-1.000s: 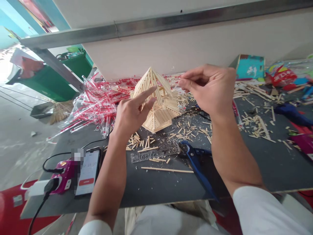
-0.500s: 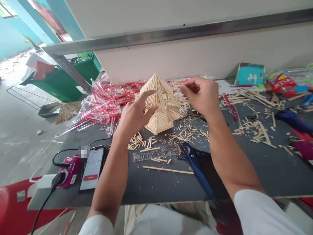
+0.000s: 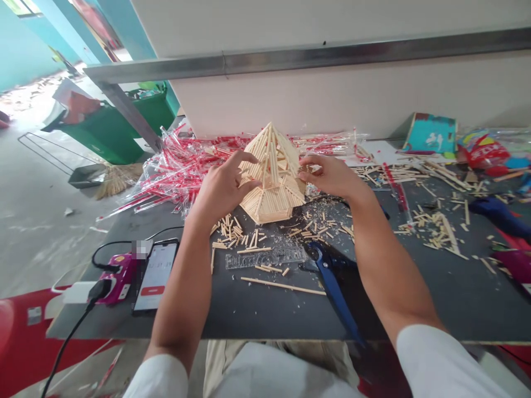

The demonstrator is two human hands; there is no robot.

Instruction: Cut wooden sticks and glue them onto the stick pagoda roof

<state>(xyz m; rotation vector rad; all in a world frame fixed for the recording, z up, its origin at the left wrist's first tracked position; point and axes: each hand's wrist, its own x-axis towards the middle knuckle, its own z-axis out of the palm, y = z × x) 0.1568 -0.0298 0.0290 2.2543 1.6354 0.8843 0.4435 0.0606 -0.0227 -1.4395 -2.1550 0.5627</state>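
In the middle of the table stands a small model pavilion (image 3: 274, 204) built of thin wooden sticks, with a pointed roof over a wider, many-sided lower tier. My left hand (image 3: 219, 185) is at its left side, thumb and forefinger apart and curved toward the sticks. On the other side my right hand (image 3: 332, 176) has its fingertips by the roof's right edge, with a gap between thumb and forefinger. Whether either hand touches the model, I cannot tell. Blue-handled pliers or cutters (image 3: 334, 287) lie nearer me, beside a clear plastic stencil ruler (image 3: 265, 257) and a long stick (image 3: 282, 285).
Red-and-clear plastic wrappers (image 3: 174, 166) are heaped at the left back. Cut stick pieces (image 3: 442, 229) litter the right side. A phone (image 3: 155, 276) and a purple power strip (image 3: 118, 279) with cords lie at the left front. A metal rail (image 3: 290, 58) crosses behind.
My right hand has come down and left to the model's right side, its thumb and forefinger now apart. My left hand stays by the left side. The view has shifted slightly.
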